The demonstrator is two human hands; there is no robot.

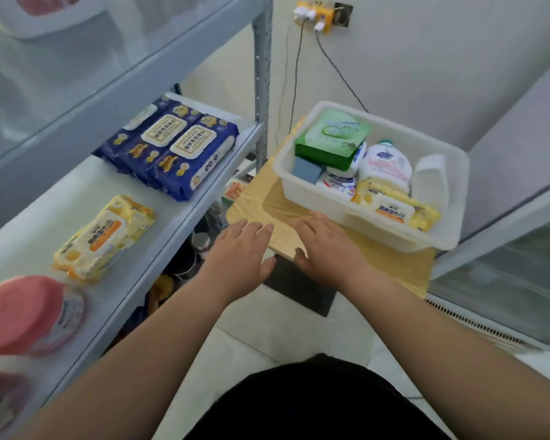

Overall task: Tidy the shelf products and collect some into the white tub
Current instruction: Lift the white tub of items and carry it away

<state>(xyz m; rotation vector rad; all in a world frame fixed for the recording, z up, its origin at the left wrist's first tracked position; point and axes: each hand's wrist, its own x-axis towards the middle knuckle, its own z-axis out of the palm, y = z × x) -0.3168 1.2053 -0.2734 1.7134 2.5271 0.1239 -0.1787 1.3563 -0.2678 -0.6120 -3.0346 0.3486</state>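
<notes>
You see wooden table top [394, 262] straight ahead, shiny wrap on it. Black box [299, 287] below its near edge, on pale floor [283, 338]. Yellow plug block [315, 14] up on white wall [442, 58]; black wires [340, 76] hang down from it. Glass door [505, 281] at your right, slotted strip [477, 325] under it.
</notes>
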